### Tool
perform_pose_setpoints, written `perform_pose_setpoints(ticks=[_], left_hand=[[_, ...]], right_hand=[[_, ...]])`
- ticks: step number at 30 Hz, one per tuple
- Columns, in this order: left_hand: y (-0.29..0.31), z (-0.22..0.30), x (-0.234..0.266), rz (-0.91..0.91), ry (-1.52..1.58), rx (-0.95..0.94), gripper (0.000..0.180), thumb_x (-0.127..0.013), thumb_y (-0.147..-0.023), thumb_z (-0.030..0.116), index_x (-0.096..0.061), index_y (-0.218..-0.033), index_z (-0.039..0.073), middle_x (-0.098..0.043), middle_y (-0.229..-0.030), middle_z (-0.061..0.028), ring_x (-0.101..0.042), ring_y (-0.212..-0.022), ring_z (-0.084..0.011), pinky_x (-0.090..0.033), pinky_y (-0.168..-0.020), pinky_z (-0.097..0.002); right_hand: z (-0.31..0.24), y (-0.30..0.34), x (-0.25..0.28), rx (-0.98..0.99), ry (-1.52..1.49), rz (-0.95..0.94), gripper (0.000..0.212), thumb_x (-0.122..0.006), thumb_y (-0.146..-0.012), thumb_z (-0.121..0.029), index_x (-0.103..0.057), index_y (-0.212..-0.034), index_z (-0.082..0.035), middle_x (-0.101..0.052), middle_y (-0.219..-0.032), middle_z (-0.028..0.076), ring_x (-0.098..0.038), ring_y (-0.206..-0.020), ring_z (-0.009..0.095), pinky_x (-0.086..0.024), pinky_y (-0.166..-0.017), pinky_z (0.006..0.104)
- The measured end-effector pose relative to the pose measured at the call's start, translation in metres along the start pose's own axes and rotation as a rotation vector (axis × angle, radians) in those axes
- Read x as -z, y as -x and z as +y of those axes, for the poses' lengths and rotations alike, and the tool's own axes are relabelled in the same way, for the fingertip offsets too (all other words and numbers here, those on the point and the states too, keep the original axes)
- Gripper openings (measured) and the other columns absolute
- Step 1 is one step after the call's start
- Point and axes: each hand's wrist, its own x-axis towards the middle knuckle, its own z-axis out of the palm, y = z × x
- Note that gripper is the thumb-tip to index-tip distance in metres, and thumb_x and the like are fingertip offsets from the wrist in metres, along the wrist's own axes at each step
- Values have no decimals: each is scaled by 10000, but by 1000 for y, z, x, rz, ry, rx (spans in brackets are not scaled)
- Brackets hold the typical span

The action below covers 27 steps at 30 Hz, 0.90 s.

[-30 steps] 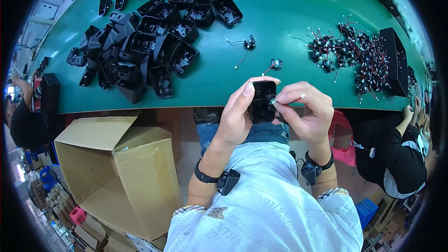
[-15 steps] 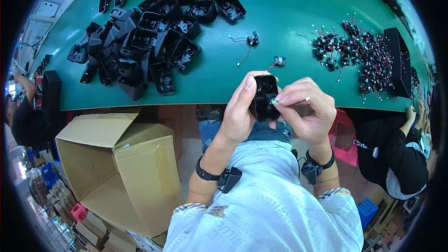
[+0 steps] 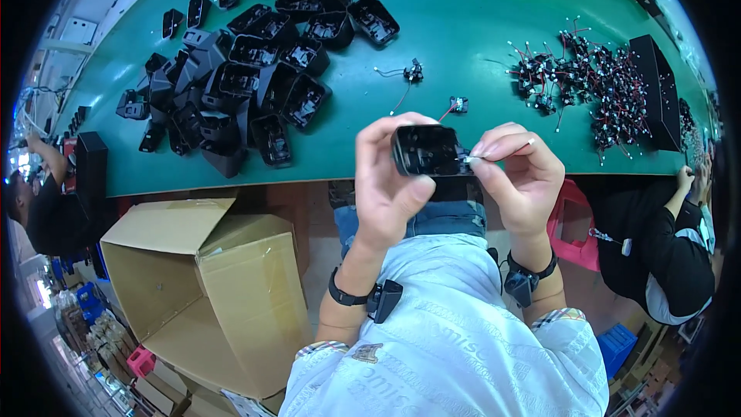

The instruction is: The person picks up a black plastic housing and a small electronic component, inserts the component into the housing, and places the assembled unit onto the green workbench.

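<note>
Just over the near edge of the green table, the left hand grips a black case, thumb along its lower side. At the case's right end, the right hand pinches a small white plug. More cases crowd toward the table's left edge; wired parts lie heaped toward its right edge.

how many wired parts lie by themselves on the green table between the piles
2: one wired part lies farther back; the other wired part lies nearer, slightly right, just beyond the left hand and right hand. More may be hidden behind them.
</note>
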Motion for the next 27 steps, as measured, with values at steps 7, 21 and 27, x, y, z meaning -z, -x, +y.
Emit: perform_pose_setpoints(ticks=[7,21,27], left_hand=[[-3,-8,0,-72,-783,-647,671,-923,-762,130,-497,-1280,91,-523,-1340,-239,-621,-1198,-441,-577,-982,-495],[-4,-1,-1,-113,-776,-647,727,-939,-704,33,-507,-1273,171,-504,-1332,-186,-628,-1205,-467,-633,-934,-465],[-2,4,4,-138,-693,-590,666,-931,-715,33,-540,-1243,146,-533,-1312,-207,-638,-1202,-450,-638,-921,-456]], right_hand=[[-25,1,-11,-353,-394,118,178,-725,-832,59,-599,-915,-38,-635,-940,95,-613,-857,154,-496,-778,271],[-32,0,-7,-156,-58,-74,193,-724,-841,103,-599,-912,-26,-649,-907,93,-663,-808,119,-537,-745,228],[-37,-5,0,-240,44,-127,158,-734,-808,107,-642,-865,-8,-669,-888,94,-683,-801,123,-552,-721,226]])
